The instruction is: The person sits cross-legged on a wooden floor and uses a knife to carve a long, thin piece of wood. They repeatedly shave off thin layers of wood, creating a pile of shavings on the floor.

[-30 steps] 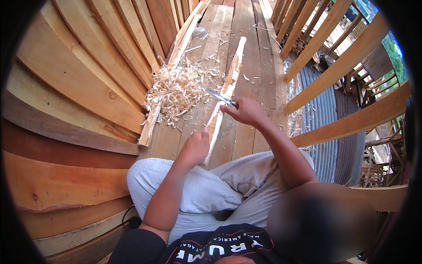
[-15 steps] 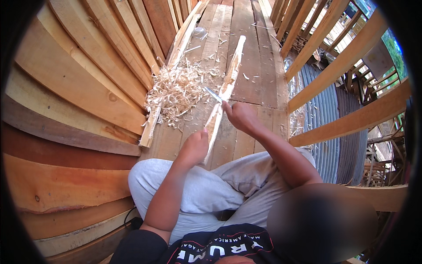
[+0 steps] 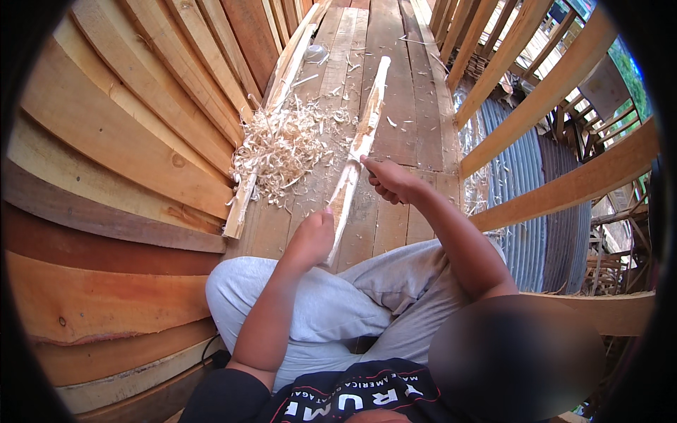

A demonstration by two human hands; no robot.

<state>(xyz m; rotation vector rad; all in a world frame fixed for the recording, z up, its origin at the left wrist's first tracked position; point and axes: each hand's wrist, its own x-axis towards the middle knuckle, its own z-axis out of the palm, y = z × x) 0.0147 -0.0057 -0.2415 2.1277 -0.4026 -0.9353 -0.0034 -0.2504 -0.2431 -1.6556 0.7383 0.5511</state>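
A long, partly whittled wooden stick (image 3: 369,125) slants away from my lap over the plank floor, pale where shaved and brownish elsewhere. Near its close end my left hand (image 3: 314,236) is closed round it, thumb along the top. My right hand (image 3: 388,180) is closed on a knife at the stick's right side, about midway along. The end of the handle shows dark below my fist. Little of the blade can be made out against the pale wood. A heap of curled wood shavings (image 3: 278,148) lies left of the stick.
Another pale wood strip (image 3: 242,204) lies along the left plank wall (image 3: 134,134). A small clear container (image 3: 316,53) sits farther off. Slatted railing (image 3: 536,130) runs along the right, with corrugated metal sheets (image 3: 522,183) beyond. My crossed legs (image 3: 303,296) are close below the stick.
My right hand has turned and shifted slightly right. The knife blade, plainly visible across the stick before, is now hardly seen. My left hand keeps its grip in the same place.
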